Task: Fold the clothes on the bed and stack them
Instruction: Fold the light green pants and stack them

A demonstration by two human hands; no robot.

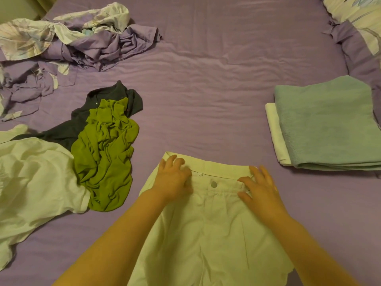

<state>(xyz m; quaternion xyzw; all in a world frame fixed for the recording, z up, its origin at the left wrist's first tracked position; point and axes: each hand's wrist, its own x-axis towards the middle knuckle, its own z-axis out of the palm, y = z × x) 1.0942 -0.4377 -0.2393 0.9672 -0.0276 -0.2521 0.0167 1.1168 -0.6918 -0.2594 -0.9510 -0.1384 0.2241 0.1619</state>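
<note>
White shorts [208,234] lie flat on the purple bed sheet [206,89] in front of me, waistband away from me, with a silver button in its middle. My left hand [173,178] presses on the waistband's left part with spread fingers. My right hand [259,188] lies on the waistband's right part, fingers straight. At the right sits a stack: a folded green garment [329,124] on top of a folded white one [276,133]. To the left lie unfolded clothes: an olive-green garment [107,153], a dark one [111,104] under it, and a white one [33,180].
A crumpled purple and floral bedcover [68,42] is heaped at the far left. A floral pillow [358,19] lies at the far right corner. Bare sheet stretches across the bed's middle, beyond the shorts.
</note>
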